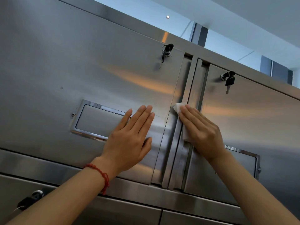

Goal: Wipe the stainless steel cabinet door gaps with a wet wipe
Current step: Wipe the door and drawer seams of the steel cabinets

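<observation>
Head view, tilted upward: a stainless steel cabinet (81, 51) fills most of the frame, with a strip of ceiling above its top edge. Its left door (100, 75) is the largest panel, carrying a recessed rectangular handle (95, 121) low on its face. The right door (253, 114) sits beside it, with its own recessed handle (245, 161) partly hidden behind the right wrist. Between the two doors runs the vertical door gap (186, 88), framed by folded steel edges.

The left hand (129, 140) lies flat on the left door, fingers straight and close together, its fingertips over the right end of the handle recess. A red string bracelet (102, 176) circles that wrist. The right hand (201, 132) presses a white wet wipe (179, 107) against the gap's right-hand edge with straight, flat fingers; the wipe shows above the fingertips and below the thumb side.

A bunch of keys (166, 52) hangs from the left door's lock, another key (228, 82) from the right door's. A further lock with a key (30, 200) shows on the lower cabinet row.
</observation>
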